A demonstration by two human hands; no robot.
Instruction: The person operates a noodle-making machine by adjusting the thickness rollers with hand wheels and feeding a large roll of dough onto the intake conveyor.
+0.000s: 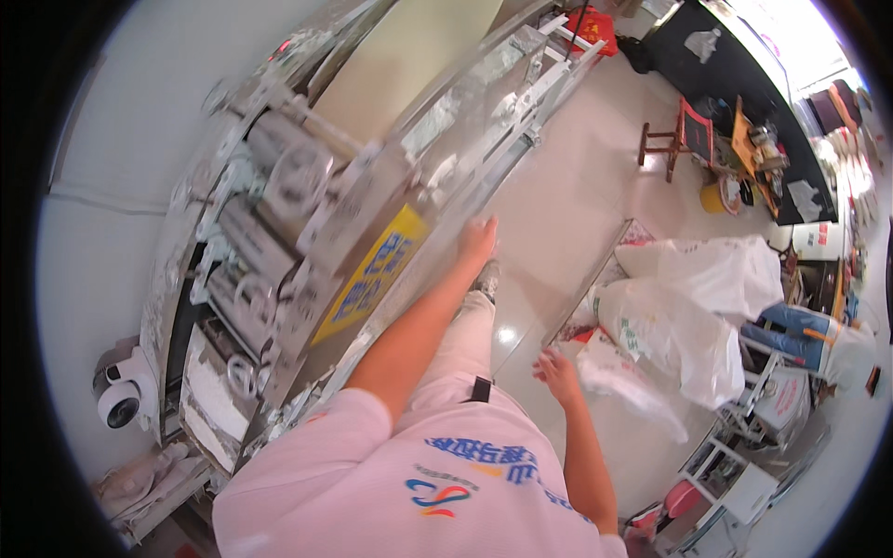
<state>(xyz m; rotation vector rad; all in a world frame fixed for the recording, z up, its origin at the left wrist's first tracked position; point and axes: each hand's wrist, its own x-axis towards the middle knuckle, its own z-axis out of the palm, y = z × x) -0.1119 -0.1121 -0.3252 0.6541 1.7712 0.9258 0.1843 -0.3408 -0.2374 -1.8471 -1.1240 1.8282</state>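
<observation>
My left hand point(478, 240) hangs in front of me over the tiled floor, just right of a large metal machine point(316, 228). It seems to hold nothing, but blur hides how its fingers are set. Rollers and handwheels show on the machine, white powder coats parts of it, and a yellow sign point(372, 274) is fixed to its side. Lower and to the right, my right hand point(558, 376) is empty, fingers apart and slightly bent. Nearest to it lie large white plastic sacks point(674, 330) and a smaller clear-white plastic bag point(623, 377).
A long metal frame point(507, 139) runs forward from the machine, beside a broad pale sheet point(419, 56). Ahead right stand a red-framed folding chair point(688, 139) and a yellow bucket point(718, 197). White metal stools point(744, 488) stand low right; a white camera point(126, 391) sits far left.
</observation>
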